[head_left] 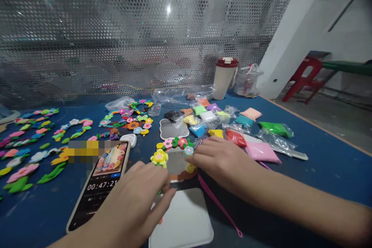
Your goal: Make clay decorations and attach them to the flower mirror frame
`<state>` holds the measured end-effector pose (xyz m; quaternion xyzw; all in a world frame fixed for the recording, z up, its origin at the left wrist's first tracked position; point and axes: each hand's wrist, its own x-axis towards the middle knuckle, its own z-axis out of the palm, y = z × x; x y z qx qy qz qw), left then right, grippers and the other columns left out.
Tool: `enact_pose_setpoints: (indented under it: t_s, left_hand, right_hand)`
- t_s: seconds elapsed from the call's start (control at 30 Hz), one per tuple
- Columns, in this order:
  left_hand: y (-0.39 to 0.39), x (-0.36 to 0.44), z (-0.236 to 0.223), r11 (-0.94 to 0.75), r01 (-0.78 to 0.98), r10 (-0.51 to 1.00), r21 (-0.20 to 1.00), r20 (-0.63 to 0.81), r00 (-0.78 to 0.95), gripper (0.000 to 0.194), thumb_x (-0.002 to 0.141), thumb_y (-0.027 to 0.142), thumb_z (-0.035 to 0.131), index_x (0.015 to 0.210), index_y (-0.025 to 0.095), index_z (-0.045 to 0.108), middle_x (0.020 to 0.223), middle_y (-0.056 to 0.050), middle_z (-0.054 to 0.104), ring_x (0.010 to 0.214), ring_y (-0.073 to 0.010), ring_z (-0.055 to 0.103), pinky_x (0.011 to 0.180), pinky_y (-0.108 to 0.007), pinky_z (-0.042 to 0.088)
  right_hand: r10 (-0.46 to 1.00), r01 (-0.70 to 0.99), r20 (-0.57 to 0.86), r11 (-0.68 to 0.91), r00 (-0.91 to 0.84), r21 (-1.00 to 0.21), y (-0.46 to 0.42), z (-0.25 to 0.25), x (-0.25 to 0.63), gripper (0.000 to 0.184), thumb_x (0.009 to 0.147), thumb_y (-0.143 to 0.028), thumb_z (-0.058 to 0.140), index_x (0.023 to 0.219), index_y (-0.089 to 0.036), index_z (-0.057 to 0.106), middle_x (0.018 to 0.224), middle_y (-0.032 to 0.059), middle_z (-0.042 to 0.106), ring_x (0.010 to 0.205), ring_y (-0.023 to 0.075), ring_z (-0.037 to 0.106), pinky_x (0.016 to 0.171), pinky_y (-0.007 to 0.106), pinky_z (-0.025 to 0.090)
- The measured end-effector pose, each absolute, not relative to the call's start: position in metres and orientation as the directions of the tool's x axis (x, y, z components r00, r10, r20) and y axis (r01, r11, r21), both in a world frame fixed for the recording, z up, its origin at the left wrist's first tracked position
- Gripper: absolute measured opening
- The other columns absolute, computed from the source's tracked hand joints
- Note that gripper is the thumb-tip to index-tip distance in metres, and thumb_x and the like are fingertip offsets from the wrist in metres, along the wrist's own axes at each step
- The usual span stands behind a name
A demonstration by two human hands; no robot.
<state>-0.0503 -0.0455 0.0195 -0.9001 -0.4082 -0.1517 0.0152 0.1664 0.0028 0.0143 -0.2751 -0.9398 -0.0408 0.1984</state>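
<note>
Between my hands lies a small mirror (176, 161), its edge decorated with flowers and leaves in coloured clay. My left hand (142, 190) has its fingers curled round the mirror's left lower edge, below a yellow clay flower (159, 157). On the right edge, the bunched fingertips of my right hand (216, 159) touch the border between a blue clay flower (188, 150) and a yellow clay piece (190, 167). Whatever is under those fingertips is hidden. In front of the mirror lies a white board (186, 219), partly behind my left hand. A pink modelling tool (217, 201) lies beside it.
A phone (107, 182) showing a timer lies left. Many clay-flower pieces (72, 128) cover the blue table's left side. Coloured clay packets (263, 152) and a grey-white framed panel (173, 128) lie behind. A lidded cup (224, 79) stands near the perforated metal screen (130, 46).
</note>
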Motion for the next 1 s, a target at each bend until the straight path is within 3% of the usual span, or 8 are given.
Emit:
enact_pose_setpoints:
  t_s: [0.17,0.27,0.4,0.47,0.6,0.8,0.9,1.0]
  left_hand:
    - [-0.048,-0.046,0.010,-0.759,0.648,0.638,0.062,0.271,0.721,0.018,0.085,0.015,0.047,0.068,0.019,0.050,0.063,0.001,0.056,0.057,-0.0155,0.048,0.056,-0.028,0.032]
    - [-0.048,-0.046,0.003,-0.762,0.644,0.630,0.063,0.300,0.716,0.020,0.085,0.015,0.049,0.065,0.019,0.050,0.062,0.001,0.056,0.058,-0.0149,0.047,0.056,-0.028,0.031]
    - [-0.044,-0.046,-0.001,-0.770,0.631,0.630,0.093,0.267,0.729,0.020,0.083,0.014,0.053,0.063,0.018,0.050,0.062,0.002,0.056,0.057,-0.0135,0.046,0.054,-0.029,0.030]
    - [-0.043,-0.046,-0.002,-0.776,0.623,0.624,0.096,0.259,0.737,0.020,0.082,0.014,0.053,0.063,0.018,0.049,0.061,0.002,0.055,0.056,-0.0132,0.046,0.054,-0.029,0.030]
    - [-0.044,-0.046,-0.005,-0.787,0.610,0.608,0.088,0.269,0.747,0.022,0.084,0.015,0.050,0.062,0.018,0.048,0.061,0.002,0.055,0.057,-0.0134,0.045,0.055,-0.029,0.029]
    - [-0.046,-0.044,-0.007,-0.801,0.590,0.593,0.100,0.267,0.760,0.025,0.086,0.016,0.046,0.062,0.018,0.046,0.060,0.002,0.055,0.057,-0.0133,0.045,0.056,-0.029,0.029]
    - [-0.047,-0.044,-0.007,-0.796,0.598,0.601,0.098,0.249,0.759,0.025,0.086,0.016,0.046,0.062,0.019,0.046,0.061,0.002,0.055,0.057,-0.0137,0.045,0.056,-0.029,0.030]
    - [-0.048,-0.044,-0.006,-0.800,0.591,0.596,0.101,0.242,0.766,0.025,0.087,0.016,0.044,0.062,0.019,0.047,0.061,0.001,0.056,0.056,-0.0138,0.044,0.056,-0.029,0.030]
  right_hand:
    - [0.694,0.475,0.332,0.695,-0.639,-0.540,0.030,0.020,0.170,0.014,0.084,-0.013,0.059,0.088,-0.020,0.070,0.088,0.0028,0.065,0.079,0.0122,0.060,0.070,0.024,0.045]
    - [0.811,0.462,0.264,0.529,-0.522,-0.711,0.035,0.016,0.171,0.009,0.081,-0.017,0.064,0.082,-0.021,0.071,0.083,0.0007,0.062,0.075,0.0117,0.058,0.068,0.023,0.045]
    - [0.866,0.382,0.069,0.288,-0.496,-0.878,0.040,0.012,0.174,0.009,0.081,-0.023,0.062,0.085,-0.019,0.070,0.064,-0.0031,0.058,0.054,0.0085,0.049,0.048,0.020,0.036]
    - [0.875,0.335,0.050,0.236,-0.482,-0.912,0.041,0.012,0.175,0.011,0.083,-0.025,0.059,0.084,-0.018,0.068,0.064,-0.0031,0.058,0.053,0.0082,0.047,0.046,0.020,0.034]
    - [0.870,0.287,0.115,0.280,-0.480,-0.916,0.039,0.012,0.175,0.011,0.084,-0.024,0.057,0.084,-0.018,0.067,0.069,-0.0016,0.061,0.059,0.0087,0.052,0.050,0.020,0.038]
    - [0.843,0.313,0.030,0.233,-0.537,-0.921,0.036,0.013,0.175,0.011,0.085,-0.023,0.055,0.087,-0.016,0.064,0.070,-0.0001,0.064,0.062,0.0098,0.059,0.055,0.021,0.044]
    - [0.844,0.346,0.105,0.325,-0.526,-0.880,0.035,0.014,0.175,0.019,0.089,-0.031,0.051,0.083,-0.017,0.063,0.074,0.0006,0.064,0.069,0.0114,0.060,0.064,0.024,0.046]
    - [0.833,0.440,0.227,0.475,-0.505,-0.762,0.034,0.014,0.175,0.019,0.090,-0.030,0.050,0.082,-0.017,0.062,0.076,0.0001,0.065,0.069,0.0116,0.059,0.064,0.024,0.045]
